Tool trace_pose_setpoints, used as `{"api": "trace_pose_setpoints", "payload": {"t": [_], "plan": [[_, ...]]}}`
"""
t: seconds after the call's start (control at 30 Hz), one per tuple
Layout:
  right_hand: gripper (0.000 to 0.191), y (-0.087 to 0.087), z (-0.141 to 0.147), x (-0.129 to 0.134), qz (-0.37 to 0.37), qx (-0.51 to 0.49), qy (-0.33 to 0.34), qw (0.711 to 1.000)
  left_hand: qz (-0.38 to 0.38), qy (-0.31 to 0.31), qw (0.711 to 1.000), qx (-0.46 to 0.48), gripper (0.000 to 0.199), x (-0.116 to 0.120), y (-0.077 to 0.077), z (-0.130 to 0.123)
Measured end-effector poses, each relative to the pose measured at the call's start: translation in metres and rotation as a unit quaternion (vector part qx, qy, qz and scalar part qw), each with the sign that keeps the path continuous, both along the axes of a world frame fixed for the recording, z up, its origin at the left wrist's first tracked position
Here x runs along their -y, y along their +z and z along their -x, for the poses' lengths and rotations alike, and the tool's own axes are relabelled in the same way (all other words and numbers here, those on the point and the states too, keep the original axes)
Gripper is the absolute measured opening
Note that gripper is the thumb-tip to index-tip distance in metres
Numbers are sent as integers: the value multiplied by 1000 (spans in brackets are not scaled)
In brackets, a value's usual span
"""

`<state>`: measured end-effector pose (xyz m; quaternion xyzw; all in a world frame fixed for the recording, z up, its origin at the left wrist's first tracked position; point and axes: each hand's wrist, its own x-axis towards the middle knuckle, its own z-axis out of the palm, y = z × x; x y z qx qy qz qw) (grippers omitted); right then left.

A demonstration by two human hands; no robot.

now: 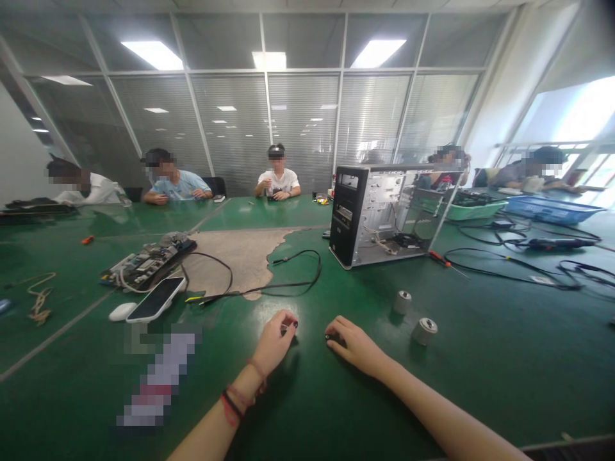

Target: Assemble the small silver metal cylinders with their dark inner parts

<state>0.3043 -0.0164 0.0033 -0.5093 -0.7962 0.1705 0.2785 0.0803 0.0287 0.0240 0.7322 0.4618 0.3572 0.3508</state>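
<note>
My left hand (275, 338), with bracelets at the wrist, is just above the green table (307, 410), fingers curled round something small and dark that I cannot make out. To its right, my right hand (353, 344) rests low over the table, thumb and fingers closing on another small dark piece at their tips. A gap separates the two hands. Two small metal cylinders stand beyond my right hand, one nearer (425, 331) and one farther back (402, 301). Behind them is an open computer case (355, 218) with a black front.
At the left lie a circuit board (151, 261), a phone (157, 299) and a white mouse-like object (122, 312). A screwdriver (441, 258), cables, a green basket (475, 210) and a blue basket (552, 208) are at the right. Several people sit across the table.
</note>
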Motion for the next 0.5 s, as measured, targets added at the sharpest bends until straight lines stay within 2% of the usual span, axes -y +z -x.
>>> {"api": "trace_pose_setpoints", "payload": {"t": [0.17,0.3,0.4,0.5], "plan": [[9,-2,4,-1,-15,-7,-15,1000,-13,-7,1000,1,14,-2,-2,1],[11,13,-7,6,-32,-38,-20,999,-9,-6,1000,6,13,-3,-3,1],[11,33,-39,16,-115,-69,-108,985,-9,-9,1000,1,11,-3,-2,1],[12,41,-88,27,-220,-89,-262,935,-15,-18,1000,-2,9,-1,0,1]]}}
